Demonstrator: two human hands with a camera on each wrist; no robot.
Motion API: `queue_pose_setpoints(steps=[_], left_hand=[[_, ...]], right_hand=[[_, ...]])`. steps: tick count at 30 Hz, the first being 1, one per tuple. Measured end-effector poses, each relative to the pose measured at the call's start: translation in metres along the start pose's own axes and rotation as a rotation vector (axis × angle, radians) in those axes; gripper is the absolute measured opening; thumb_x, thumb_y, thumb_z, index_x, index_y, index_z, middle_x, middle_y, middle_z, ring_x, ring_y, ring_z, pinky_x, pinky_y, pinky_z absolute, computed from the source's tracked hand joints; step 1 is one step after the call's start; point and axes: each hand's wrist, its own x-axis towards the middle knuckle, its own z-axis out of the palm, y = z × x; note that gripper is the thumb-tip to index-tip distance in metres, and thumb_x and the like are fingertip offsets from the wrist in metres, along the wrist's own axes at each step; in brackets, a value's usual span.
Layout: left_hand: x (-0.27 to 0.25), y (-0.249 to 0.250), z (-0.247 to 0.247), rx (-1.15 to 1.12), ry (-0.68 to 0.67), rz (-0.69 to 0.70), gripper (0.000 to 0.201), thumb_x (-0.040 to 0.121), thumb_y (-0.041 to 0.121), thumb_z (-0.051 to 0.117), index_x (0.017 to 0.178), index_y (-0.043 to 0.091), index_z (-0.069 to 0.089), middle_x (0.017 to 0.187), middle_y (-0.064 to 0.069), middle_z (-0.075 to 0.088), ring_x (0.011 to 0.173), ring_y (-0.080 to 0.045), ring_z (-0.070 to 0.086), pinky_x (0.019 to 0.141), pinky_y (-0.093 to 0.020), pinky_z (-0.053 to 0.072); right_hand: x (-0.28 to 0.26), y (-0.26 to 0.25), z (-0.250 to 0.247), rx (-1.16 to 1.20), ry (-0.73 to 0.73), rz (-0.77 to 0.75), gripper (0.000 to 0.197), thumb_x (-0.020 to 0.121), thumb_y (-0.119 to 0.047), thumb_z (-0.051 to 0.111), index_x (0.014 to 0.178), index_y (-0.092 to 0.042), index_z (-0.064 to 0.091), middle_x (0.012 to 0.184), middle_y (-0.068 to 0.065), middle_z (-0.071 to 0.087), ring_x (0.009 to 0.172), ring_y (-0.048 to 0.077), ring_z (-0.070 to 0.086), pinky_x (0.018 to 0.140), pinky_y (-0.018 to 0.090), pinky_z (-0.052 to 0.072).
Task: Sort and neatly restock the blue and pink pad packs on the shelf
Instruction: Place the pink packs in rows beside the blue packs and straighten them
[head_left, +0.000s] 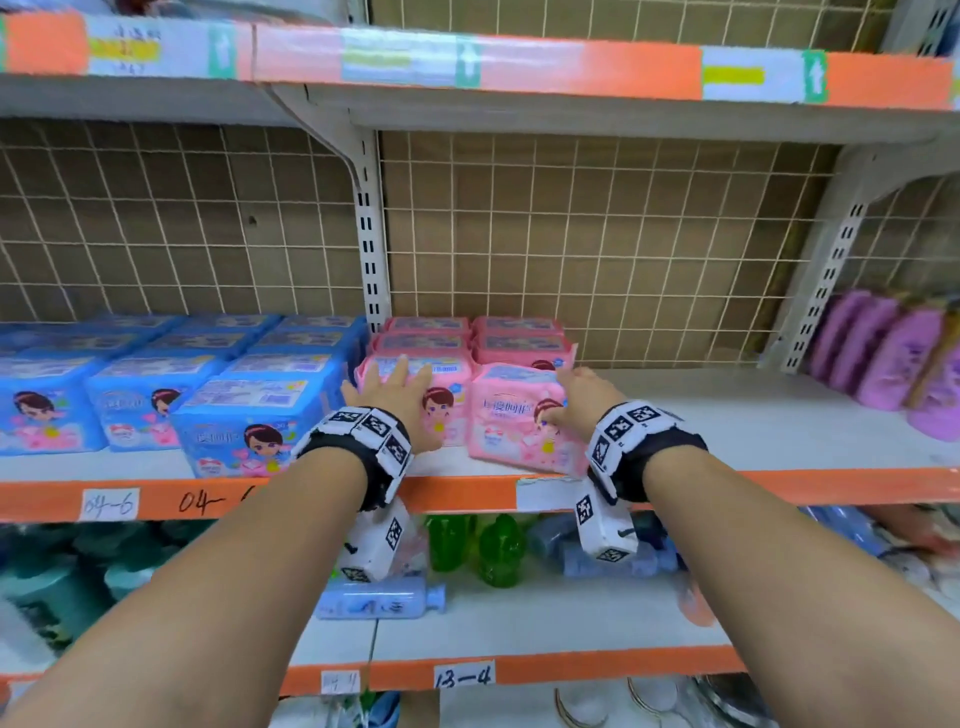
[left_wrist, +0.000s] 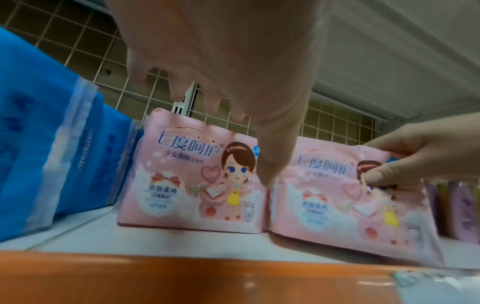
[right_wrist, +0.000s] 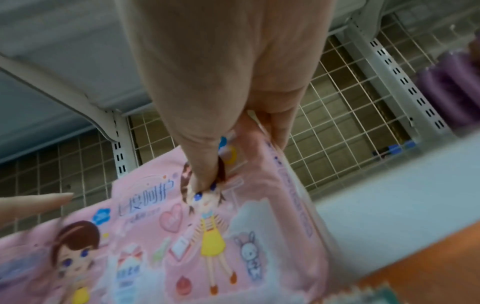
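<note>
Blue pad packs (head_left: 244, 415) (left_wrist: 39, 144) fill the left part of the shelf in rows. To their right stand pink pad packs, several behind (head_left: 514, 343) and two in front. My left hand (head_left: 395, 387) (left_wrist: 221, 72) lies open, with spread fingers on top of the front left pink pack (head_left: 449, 415) (left_wrist: 187, 181). My right hand (head_left: 574, 397) (right_wrist: 221, 102) (left_wrist: 415, 156) pinches the front right pink pack (head_left: 511, 431) (left_wrist: 324, 205) (right_wrist: 233, 226). Its thumb presses the printed face and its fingers reach over the pack's top right corner. That pack sits tilted, near the shelf's front edge.
Bare white shelf board (head_left: 727, 415) runs right of the pink packs as far as the purple packs (head_left: 883, 358). A wire grid (head_left: 623, 234) backs the shelf, and the upper shelf (head_left: 571, 114) hangs overhead. The front lip (head_left: 831, 486) is orange. Green bottles (head_left: 498, 551) stand on the shelf below.
</note>
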Motion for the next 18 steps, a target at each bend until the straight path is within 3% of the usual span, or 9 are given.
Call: queue_pose_setpoints(steps=[5,8,12,16,18], left_hand=[[0.021,-0.004,0.012,-0.014,-0.032,-0.011,0.097,0.072,0.063,0.062,0.146,0.039,0.004,0.157,0.001,0.001,0.141,-0.039,-0.006,0.111,-0.059,0.013],[0.029,-0.009,0.015,0.033,0.003,0.058,0.094,0.074,0.067,0.056,0.147,0.034,0.007,0.156,-0.007,0.007,0.141,-0.042,0.0,0.116,-0.051,0.008],[0.031,-0.011,0.021,-0.049,0.017,0.06,0.091,0.076,0.064,0.056,0.147,0.035,0.007,0.157,-0.007,0.004,0.141,-0.04,-0.008,0.116,-0.047,-0.004],[0.034,-0.012,0.027,-0.097,0.025,0.055,0.093,0.074,0.061,0.059,0.147,0.037,0.006,0.157,-0.005,0.003,0.141,-0.04,-0.01,0.116,-0.048,-0.002],[0.034,-0.01,0.026,-0.071,-0.003,0.049,0.096,0.073,0.06,0.06,0.147,0.037,0.004,0.157,-0.005,0.001,0.141,-0.04,-0.011,0.116,-0.049,-0.002]], right_hand=[[0.028,0.008,-0.001,-0.179,0.031,-0.014,0.043,0.093,-0.028,0.051,0.127,-0.004,0.043,0.127,0.016,0.05,0.115,0.032,0.05,0.093,0.036,0.041],[0.044,0.013,0.0,-0.169,0.038,-0.049,0.046,0.091,-0.028,0.054,0.13,-0.005,0.04,0.129,0.017,0.05,0.117,0.031,0.049,0.096,0.037,0.04],[0.054,0.015,0.006,-0.18,0.054,-0.1,0.056,0.09,-0.03,0.057,0.137,-0.008,0.036,0.132,0.015,0.05,0.117,0.031,0.05,0.1,0.039,0.042],[0.057,0.018,0.009,-0.175,0.062,-0.101,0.059,0.089,-0.032,0.057,0.139,-0.012,0.034,0.135,0.013,0.047,0.119,0.032,0.048,0.1,0.04,0.042],[0.054,0.013,0.014,-0.213,0.097,-0.033,0.055,0.089,-0.034,0.057,0.136,-0.014,0.038,0.135,0.011,0.046,0.119,0.032,0.044,0.094,0.041,0.042]])
